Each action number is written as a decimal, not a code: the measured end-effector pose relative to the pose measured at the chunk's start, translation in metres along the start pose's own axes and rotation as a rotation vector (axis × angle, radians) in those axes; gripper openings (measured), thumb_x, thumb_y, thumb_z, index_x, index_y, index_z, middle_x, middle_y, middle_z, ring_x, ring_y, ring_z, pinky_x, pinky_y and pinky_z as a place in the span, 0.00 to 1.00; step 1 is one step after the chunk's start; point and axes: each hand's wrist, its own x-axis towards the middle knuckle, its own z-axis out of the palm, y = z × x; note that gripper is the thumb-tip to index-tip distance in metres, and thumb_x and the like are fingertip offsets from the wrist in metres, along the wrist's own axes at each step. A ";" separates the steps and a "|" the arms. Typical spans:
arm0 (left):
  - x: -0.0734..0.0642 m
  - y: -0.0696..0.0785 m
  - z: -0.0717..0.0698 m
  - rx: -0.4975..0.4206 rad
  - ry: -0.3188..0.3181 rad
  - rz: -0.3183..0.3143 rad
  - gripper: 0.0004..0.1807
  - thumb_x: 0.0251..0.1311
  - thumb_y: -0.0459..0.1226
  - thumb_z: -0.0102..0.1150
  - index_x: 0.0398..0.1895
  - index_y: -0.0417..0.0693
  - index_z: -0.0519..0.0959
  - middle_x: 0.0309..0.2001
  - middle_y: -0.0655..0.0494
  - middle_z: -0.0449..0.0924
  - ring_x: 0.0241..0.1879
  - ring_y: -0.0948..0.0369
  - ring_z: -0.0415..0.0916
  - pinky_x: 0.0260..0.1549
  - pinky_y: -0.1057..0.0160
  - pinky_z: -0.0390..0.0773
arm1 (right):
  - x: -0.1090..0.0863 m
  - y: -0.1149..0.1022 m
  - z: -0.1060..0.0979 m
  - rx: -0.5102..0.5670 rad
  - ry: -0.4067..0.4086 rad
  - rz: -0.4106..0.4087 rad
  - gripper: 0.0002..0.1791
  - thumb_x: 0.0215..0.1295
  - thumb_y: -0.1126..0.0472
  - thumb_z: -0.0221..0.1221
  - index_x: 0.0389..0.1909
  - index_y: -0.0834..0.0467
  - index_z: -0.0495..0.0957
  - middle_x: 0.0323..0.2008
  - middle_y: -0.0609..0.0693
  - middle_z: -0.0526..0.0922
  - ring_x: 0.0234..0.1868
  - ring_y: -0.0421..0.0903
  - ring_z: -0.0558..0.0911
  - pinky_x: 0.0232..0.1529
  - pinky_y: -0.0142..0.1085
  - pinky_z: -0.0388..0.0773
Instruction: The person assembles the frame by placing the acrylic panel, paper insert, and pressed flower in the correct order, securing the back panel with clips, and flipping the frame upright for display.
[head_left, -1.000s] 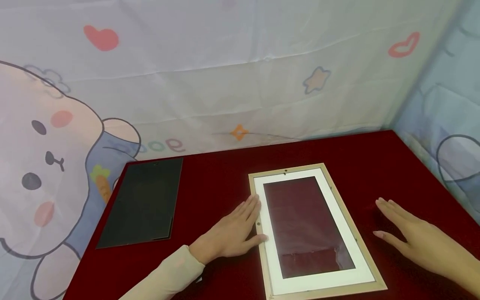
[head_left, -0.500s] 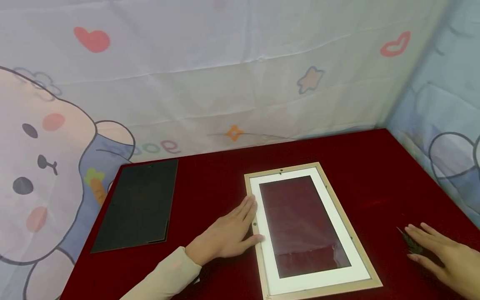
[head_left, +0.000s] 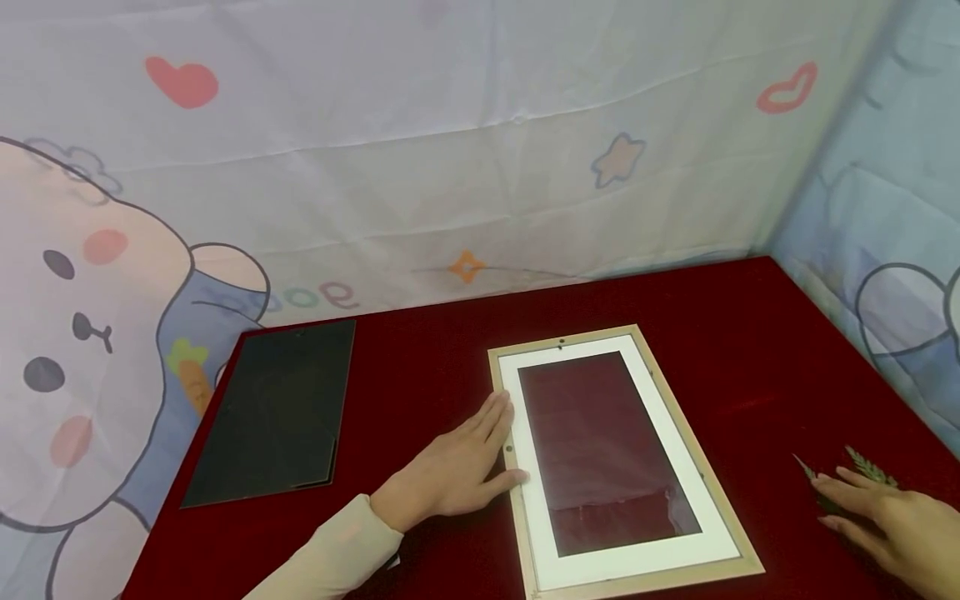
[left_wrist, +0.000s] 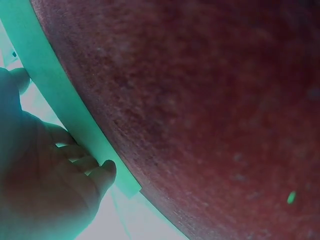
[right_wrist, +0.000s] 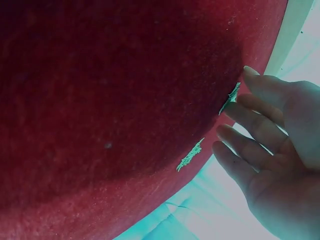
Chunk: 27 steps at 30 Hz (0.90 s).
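Note:
A light wooden picture frame (head_left: pixel 716 500) with a white mat inside lies flat on the red-covered table. My left hand (head_left: pixel 453 475) rests on its left edge, fingers straight and thumb spread. In the left wrist view those fingertips lie along the frame's side strip (left_wrist: pixel 75 110). At the right, my right hand (head_left: pixel 892 517) is low over two small fern leaves, fingers slightly bent. One fern leaf (right_wrist: pixel 234 94) is right at a fingertip and partly covered by the hand; the other fern leaf (right_wrist: pixel 190 155) lies beside the fingers on the cloth.
A dark flat backing panel (head_left: pixel 273 408) lies at the table's left end. A small white scrap (head_left: pixel 393 562) shows beside the left sleeve. Behind the table hangs a printed cloth backdrop (head_left: pixel 375 192), with another at the right.
The right hand has moved right and down, away from the frame to the fern leaves, which now show around its fingers. The left hand stays on the frame; the head view has shifted slightly.

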 end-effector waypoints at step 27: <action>0.001 0.000 -0.002 -0.002 -0.020 -0.016 0.51 0.78 0.67 0.35 0.86 0.41 0.41 0.87 0.46 0.31 0.87 0.53 0.32 0.83 0.53 0.57 | 0.012 -0.005 -0.003 -0.017 0.107 -0.112 0.23 0.45 0.72 0.77 0.46 0.65 0.85 0.40 0.60 0.91 0.39 0.60 0.90 0.37 0.53 0.87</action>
